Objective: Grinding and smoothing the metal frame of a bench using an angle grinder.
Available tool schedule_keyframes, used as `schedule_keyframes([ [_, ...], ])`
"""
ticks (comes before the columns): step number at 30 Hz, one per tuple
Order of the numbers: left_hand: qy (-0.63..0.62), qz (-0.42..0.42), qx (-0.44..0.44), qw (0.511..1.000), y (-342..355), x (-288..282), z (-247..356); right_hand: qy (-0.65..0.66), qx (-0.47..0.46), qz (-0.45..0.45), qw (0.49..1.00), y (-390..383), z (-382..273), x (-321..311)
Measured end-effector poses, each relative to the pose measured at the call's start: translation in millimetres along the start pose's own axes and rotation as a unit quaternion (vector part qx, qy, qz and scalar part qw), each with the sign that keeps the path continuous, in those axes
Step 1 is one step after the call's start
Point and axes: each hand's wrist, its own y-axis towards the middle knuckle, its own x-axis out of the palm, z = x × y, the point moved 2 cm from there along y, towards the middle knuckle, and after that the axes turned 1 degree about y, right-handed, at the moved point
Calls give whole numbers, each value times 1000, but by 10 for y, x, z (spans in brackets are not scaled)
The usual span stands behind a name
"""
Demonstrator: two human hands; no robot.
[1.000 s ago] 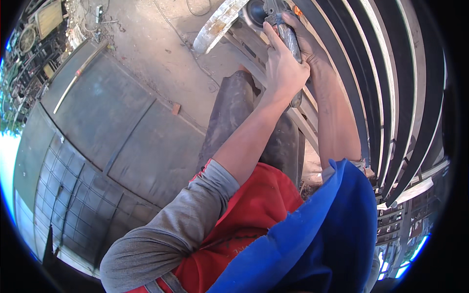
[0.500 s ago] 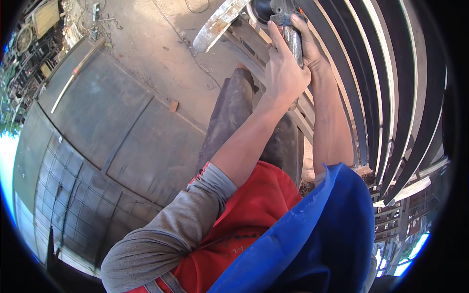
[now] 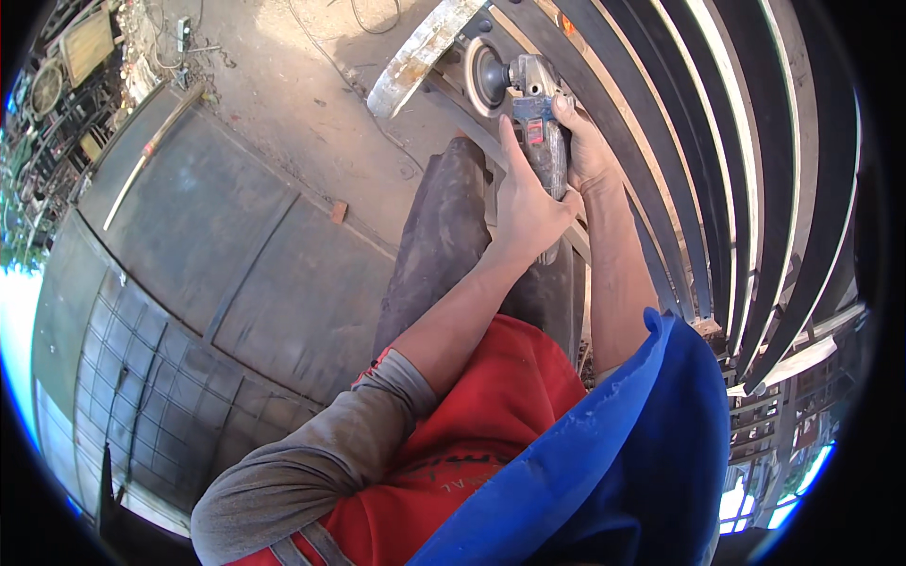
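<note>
An angle grinder (image 3: pixel 543 118) with a blue, worn body is gripped between both of my hands, its head pointing away from me. Its round disc (image 3: pixel 486 77) faces left, close to a pale, stained flat bar. My left hand (image 3: pixel 534 205) wraps the near end of the body, the index finger stretched along its left side. On the other side my right hand (image 3: pixel 587 151) holds the body, thumb on top; its other fingers are mostly hidden. Beside the right hand run several long curved dark slats (image 3: pixel 689 141) with pale edges.
The stained bar (image 3: pixel 415 58) juts in at top centre. Left lie large dark metal sheets (image 3: pixel 226 217) with a thin stick (image 3: pixel 151 156) and a small reddish block (image 3: pixel 338 212) at their edge. A cable (image 3: pixel 326 47) crosses the dirt floor. A blue cloth (image 3: pixel 585 453) hangs over my front.
The grinder and both hands have come nearer to me and slightly left. Its disc and body now show much more fully. Both hands keep hold of it.
</note>
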Motion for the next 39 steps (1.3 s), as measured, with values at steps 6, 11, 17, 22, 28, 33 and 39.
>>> schedule_keyframes([
  [6, 91, 30, 4, 995, 96, -98, -140, -98, -5, 26, 995, 210, 93, 70],
  [11, 57, -39, -96, 993, 368, -255, -54, -61, 10, 30, 998, 354, 143, 113],
  [17, 43, -39, -98, 994, 502, -341, 18, -82, 24, 35, 996, 452, 46, 221],
  [22, 12, -38, -80, 996, 555, -350, 20, -88, 19, 17, 996, 499, -9, 266],
  [28, 69, -44, -64, 995, 606, -375, -23, -35, 2, -10, 999, 534, 18, 303],
  [33, 127, -35, -68, 989, 623, -356, 50, -7, -8, -43, 999, 645, 59, 263],
  [39, 147, -25, -54, 987, 622, -310, 95, -9, -6, -65, 998, 680, 37, 183],
])
